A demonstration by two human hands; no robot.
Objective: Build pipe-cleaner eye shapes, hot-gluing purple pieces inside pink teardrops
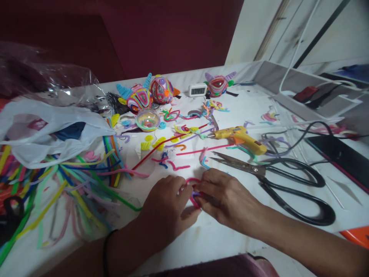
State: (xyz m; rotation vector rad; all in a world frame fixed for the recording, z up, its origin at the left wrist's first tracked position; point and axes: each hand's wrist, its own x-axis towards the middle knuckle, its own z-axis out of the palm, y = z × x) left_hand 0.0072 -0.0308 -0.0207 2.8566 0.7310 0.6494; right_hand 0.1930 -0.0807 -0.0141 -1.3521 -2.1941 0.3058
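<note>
1. Currently, the pink ring (193, 180) is between both hands at the near middle of the bench (201, 242), with a purple piece (196, 194) inside its outline; whether the ring touches the bench cannot be told.
2. Right hand (227, 196): grip pinching the purple piece between thumb and fingertips, at the ring's right side. This hold probably gives fine control over a small part.
3. Left hand (165, 204): fingers bent against the ring's left side, thumb extended below it. The hold presumably steadies the ring; finger overlap hides whether the grip is pressed together.
4. Scissors (259, 169) lie with blades parted beyond the right hand, handles toward the right, apparently for ready reach.
5. The yellow glue gun (243, 138) rests on its side behind the scissors, nozzle pointing left, likely to keep its tip away from the right forearm.
6. Loose craft stems (69, 173) fan out at the left, beside a white plastic bag (57, 115), where the left side can draw on them.
7. Pose: forearms enter from the lower corners and converge. The right wrist is nearly straight, knuckles up; the left hand arches, back upward, fingers pointing right.
</note>
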